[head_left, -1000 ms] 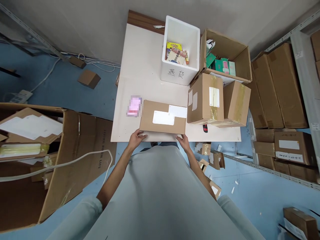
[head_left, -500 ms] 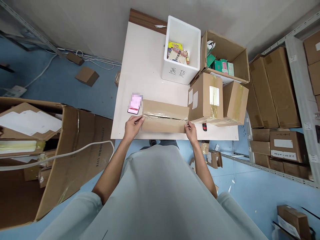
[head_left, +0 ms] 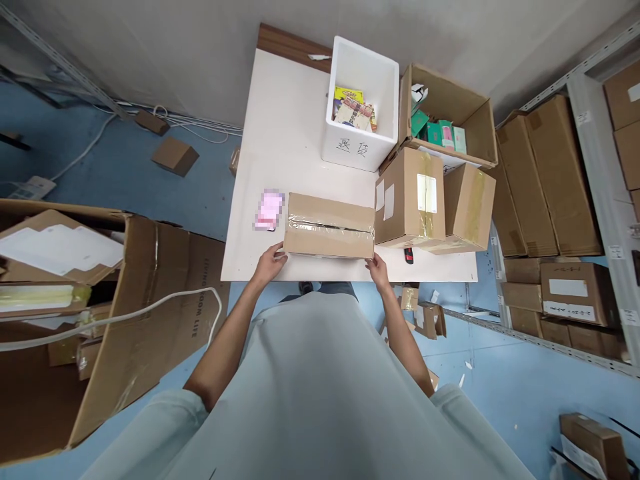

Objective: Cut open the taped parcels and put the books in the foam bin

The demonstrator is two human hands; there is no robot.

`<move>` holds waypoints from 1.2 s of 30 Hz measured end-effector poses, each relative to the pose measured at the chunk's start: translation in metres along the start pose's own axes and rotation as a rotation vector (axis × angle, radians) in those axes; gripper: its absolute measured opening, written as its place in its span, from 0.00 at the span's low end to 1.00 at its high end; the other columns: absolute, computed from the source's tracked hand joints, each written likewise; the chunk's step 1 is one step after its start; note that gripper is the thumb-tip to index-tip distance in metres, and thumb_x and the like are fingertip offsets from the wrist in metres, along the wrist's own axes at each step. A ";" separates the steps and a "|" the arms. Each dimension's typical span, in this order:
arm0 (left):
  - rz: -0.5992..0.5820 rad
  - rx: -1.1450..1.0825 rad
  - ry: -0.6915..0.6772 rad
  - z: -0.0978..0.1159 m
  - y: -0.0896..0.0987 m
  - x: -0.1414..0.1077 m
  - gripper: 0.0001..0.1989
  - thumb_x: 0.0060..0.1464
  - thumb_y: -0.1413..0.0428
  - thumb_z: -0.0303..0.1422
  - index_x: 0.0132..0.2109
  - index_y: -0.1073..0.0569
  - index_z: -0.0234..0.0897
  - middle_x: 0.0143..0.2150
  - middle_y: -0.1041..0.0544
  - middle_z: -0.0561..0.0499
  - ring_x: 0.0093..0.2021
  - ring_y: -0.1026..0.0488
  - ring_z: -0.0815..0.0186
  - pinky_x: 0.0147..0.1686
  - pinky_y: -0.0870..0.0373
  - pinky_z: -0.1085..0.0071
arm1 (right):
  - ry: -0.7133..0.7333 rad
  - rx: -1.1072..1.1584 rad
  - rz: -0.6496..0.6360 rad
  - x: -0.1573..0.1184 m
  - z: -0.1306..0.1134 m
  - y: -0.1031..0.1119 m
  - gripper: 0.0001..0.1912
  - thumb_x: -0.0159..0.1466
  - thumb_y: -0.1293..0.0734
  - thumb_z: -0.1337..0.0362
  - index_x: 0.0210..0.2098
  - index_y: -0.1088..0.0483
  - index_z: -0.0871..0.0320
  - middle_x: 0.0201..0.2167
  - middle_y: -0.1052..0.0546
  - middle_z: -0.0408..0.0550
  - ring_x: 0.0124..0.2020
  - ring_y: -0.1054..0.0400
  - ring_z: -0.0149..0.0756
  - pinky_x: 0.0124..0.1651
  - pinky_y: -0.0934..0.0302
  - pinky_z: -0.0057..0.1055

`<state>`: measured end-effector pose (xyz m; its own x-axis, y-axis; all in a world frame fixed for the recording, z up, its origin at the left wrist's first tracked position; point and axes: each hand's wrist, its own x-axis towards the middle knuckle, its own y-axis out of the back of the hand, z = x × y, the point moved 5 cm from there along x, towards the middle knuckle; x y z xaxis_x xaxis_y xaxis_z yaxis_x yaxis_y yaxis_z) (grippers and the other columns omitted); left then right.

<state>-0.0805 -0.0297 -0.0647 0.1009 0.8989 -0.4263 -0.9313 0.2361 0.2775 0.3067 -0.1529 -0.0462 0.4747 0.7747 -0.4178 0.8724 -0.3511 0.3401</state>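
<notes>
head cam: w/ half-curled fingers of l hand (head_left: 268,265) & r hand (head_left: 378,271), touching box (head_left: 329,225) at near corners; can't tell if gripping.

The phone (head_left: 269,209) is blurred; the underside of the taped box (head_left: 330,243) is hidden. The large carton (head_left: 173,293) is cut off by the left edge, shelving (head_left: 595,160) by the right.

The left forearm (head_left: 229,340), bare, slants toward the far right; the right forearm (head_left: 407,340), also bare, slants toward the far left. The left hand (head_left: 269,263) and the right hand (head_left: 379,272) stand well apart, nearly level, fingers partly bent; how firmly they close cannot be told.
</notes>
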 end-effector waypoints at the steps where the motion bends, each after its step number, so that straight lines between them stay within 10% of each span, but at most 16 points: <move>1: -0.008 0.013 0.017 -0.003 -0.002 0.002 0.28 0.49 0.34 0.41 0.57 0.15 0.37 0.62 0.14 0.37 0.57 0.15 0.46 0.66 0.20 0.48 | -0.003 -0.008 -0.004 0.000 0.002 -0.005 0.28 0.62 0.32 0.43 0.50 0.17 0.55 0.48 0.12 0.53 0.50 0.21 0.47 0.61 0.24 0.51; 6: 0.019 0.022 0.005 -0.001 -0.006 0.005 0.23 0.47 0.31 0.43 0.49 0.14 0.38 0.53 0.12 0.39 0.57 0.15 0.44 0.68 0.22 0.47 | 0.028 -0.008 0.006 -0.004 0.001 -0.019 0.22 0.60 0.31 0.46 0.40 0.17 0.56 0.45 0.11 0.56 0.53 0.20 0.54 0.67 0.28 0.54; 13: 0.087 -0.106 -0.192 0.041 0.005 -0.008 0.27 0.55 0.33 0.49 0.56 0.12 0.37 0.71 0.20 0.39 0.71 0.23 0.47 0.70 0.21 0.55 | 0.162 0.044 0.009 -0.010 -0.033 -0.001 0.31 0.67 0.31 0.43 0.59 0.16 0.55 0.67 0.17 0.56 0.70 0.26 0.55 0.77 0.36 0.54; 19: 0.104 -0.092 -0.143 0.067 0.007 -0.002 0.30 0.60 0.32 0.50 0.61 0.13 0.35 0.66 0.15 0.40 0.65 0.18 0.45 0.69 0.21 0.52 | 0.222 0.093 0.000 0.002 -0.060 0.007 0.40 0.68 0.28 0.39 0.72 0.23 0.55 0.73 0.22 0.56 0.74 0.28 0.55 0.80 0.39 0.55; 27: 0.063 -0.183 -0.043 0.023 -0.001 -0.003 0.38 0.62 0.39 0.63 0.59 0.14 0.33 0.61 0.13 0.36 0.62 0.16 0.45 0.66 0.19 0.48 | 0.031 0.086 -0.031 0.003 -0.010 0.016 0.42 0.71 0.37 0.32 0.68 0.21 0.56 0.70 0.20 0.59 0.68 0.23 0.53 0.72 0.29 0.54; 36: 0.000 -0.060 0.121 -0.029 -0.018 -0.034 0.30 0.48 0.31 0.42 0.57 0.16 0.32 0.46 0.11 0.39 0.52 0.12 0.43 0.62 0.18 0.44 | 0.068 -0.037 -0.079 -0.020 0.024 -0.011 0.32 0.64 0.32 0.38 0.52 0.16 0.55 0.58 0.13 0.57 0.62 0.20 0.54 0.67 0.25 0.53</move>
<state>-0.0778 -0.0750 -0.0803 0.0609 0.8472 -0.5278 -0.9510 0.2099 0.2271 0.2901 -0.1773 -0.0622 0.3946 0.8333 -0.3872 0.9012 -0.2687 0.3401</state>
